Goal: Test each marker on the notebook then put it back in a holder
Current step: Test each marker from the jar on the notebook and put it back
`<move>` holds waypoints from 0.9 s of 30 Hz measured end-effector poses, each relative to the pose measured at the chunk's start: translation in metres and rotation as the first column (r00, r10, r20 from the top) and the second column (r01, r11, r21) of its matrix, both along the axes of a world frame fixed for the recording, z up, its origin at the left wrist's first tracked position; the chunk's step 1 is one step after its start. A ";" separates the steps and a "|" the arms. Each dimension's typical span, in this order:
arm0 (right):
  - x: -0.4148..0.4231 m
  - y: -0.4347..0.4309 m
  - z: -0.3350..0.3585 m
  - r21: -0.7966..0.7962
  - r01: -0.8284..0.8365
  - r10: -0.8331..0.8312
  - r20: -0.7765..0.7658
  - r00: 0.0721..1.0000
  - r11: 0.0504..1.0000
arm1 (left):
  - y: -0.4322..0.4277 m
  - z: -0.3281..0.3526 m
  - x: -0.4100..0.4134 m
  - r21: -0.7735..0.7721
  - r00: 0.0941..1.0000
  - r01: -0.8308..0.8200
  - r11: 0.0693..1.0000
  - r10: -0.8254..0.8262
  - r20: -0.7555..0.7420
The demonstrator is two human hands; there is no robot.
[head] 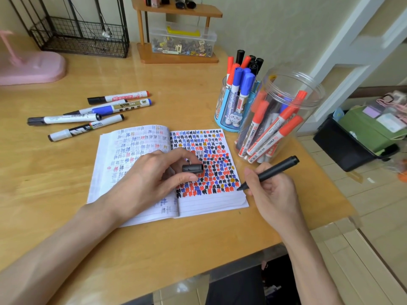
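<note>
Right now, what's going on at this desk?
A person is testing a black marker. The right hand grips it uncapped, tip down at the end of the last row of scribbles on the open notebook. The left hand rests on the notebook, pinching the black cap. Several loose markers lie on the left; a blue holder and a clear jar on the right hold more.

Pink stand (33, 67) cut off left; loose markers (72, 118): labels illegible.
</note>
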State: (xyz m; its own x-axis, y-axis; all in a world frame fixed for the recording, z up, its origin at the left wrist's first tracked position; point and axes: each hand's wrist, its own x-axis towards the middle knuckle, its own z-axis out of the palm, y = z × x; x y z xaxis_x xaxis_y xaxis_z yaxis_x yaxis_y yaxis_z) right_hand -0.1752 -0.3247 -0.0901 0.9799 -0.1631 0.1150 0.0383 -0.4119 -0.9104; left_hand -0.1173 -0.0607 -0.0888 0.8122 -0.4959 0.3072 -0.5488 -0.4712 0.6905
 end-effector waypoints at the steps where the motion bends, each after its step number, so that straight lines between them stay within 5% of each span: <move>1: 0.000 0.000 0.001 0.027 0.002 -0.002 0.012 1.000 1.000 | 0.000 0.000 0.000 -0.007 1.000 0.000 1.000 0.000 -0.014; 6: -0.004 0.002 0.010 0.244 0.020 -0.051 0.124 0.991 0.970 | 0.001 -0.002 0.000 0.013 1.000 -0.016 1.000 0.016 -0.005; 12: -0.006 0.025 0.023 0.409 -0.129 0.076 0.145 0.986 0.904 | -0.004 0.005 -0.004 -0.061 1.000 0.019 0.998 -0.019 0.001; 27: -0.001 0.047 0.020 0.282 -0.157 0.100 0.208 0.973 0.946 | -0.003 0.011 -0.008 -0.164 0.997 0.034 0.986 -0.044 -0.058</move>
State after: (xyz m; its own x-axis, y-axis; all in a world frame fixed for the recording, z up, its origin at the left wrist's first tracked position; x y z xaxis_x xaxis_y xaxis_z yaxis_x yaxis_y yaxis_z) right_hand -0.1762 -0.2778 -0.0700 0.9597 -0.0918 0.2654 0.2556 -0.1060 -0.9609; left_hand -0.1252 -0.0638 -0.0782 0.8131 -0.4751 0.3365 -0.5187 -0.3288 0.7892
